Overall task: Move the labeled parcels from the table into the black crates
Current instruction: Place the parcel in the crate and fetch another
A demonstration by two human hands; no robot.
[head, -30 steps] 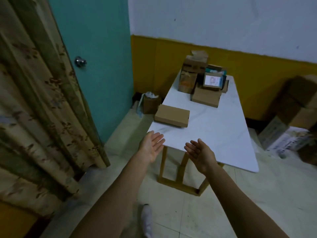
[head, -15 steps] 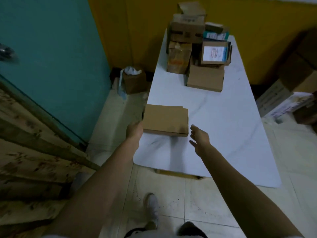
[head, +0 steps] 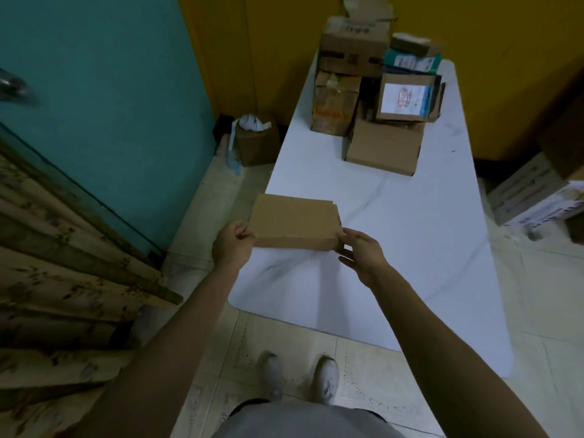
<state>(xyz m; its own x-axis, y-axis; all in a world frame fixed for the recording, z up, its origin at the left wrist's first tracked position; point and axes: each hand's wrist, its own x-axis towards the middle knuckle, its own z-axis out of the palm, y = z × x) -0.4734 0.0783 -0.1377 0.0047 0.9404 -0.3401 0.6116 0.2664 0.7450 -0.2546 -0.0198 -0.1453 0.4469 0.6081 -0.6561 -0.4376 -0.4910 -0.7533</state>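
A flat brown cardboard parcel (head: 294,221) lies at the left edge of the white table (head: 410,248), its top face plain. My left hand (head: 232,245) grips its near left corner. My right hand (head: 360,251) holds its near right corner with thumb and fingers. At the table's far end stands a pile of parcels: a box with a white label (head: 406,98), a plain flat box (head: 384,147) in front of it, a taller taped box (head: 335,109) and a larger box (head: 354,45) on top. No black crate is in view.
A teal door (head: 104,99) and a patterned curtain (head: 57,279) close in on the left. A small open box (head: 257,142) sits on the floor by the yellow wall. More cartons (head: 537,197) lie on the floor at the right. My shoes (head: 297,377) stand near the table's front edge.
I have stepped up to the table. Both hands went from open in the air to closing on the near corners of the flat parcel.
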